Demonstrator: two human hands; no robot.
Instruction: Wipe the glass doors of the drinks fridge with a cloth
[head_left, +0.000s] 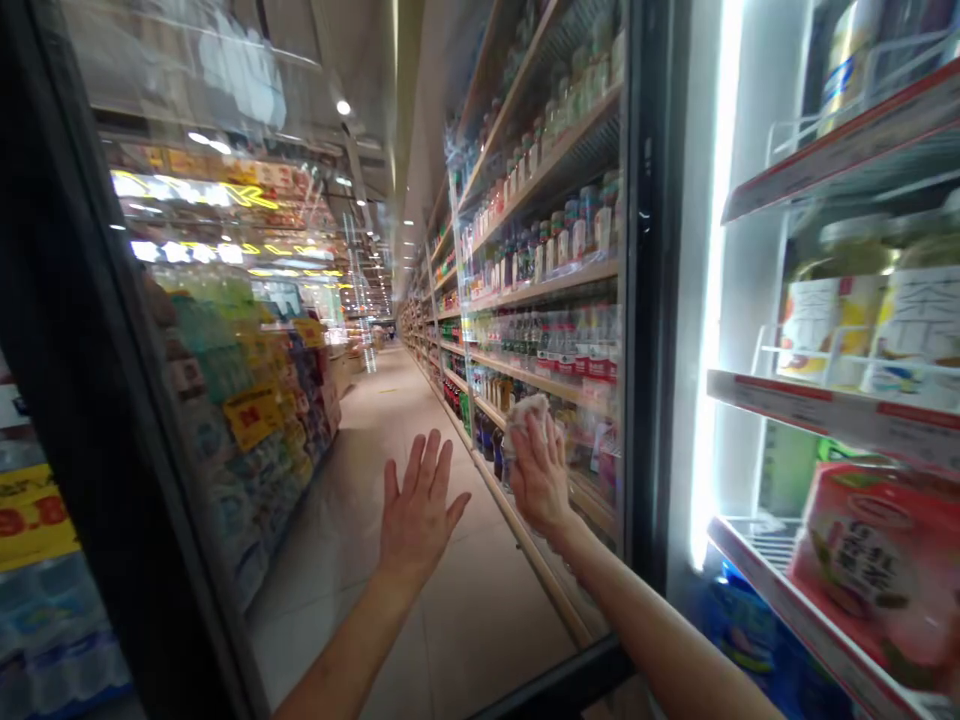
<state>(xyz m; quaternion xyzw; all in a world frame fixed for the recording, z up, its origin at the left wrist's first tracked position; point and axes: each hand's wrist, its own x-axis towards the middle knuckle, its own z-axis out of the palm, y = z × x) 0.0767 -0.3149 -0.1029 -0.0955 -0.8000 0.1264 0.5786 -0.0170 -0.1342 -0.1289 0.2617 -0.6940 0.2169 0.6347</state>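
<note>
My right hand [538, 472] presses a crumpled white cloth [525, 420] against the glass door of a refrigerated display case [315, 300]. The cloth sticks out above my fingers. To its left, my left hand [418, 510] is raised with its fingers spread apart, holding nothing. Its palm faces the glass, though I cannot tell whether it touches. The black door frame [646, 280] stands just right of my right hand.
Inside the case, white wire-railed shelves [840, 410] hold packaged drinks and cartons. The glass reflects a long supermarket aisle, with bottle-filled shelves [540, 250] and stacked goods [255, 420]. A second black door frame [112, 400] runs down the left side.
</note>
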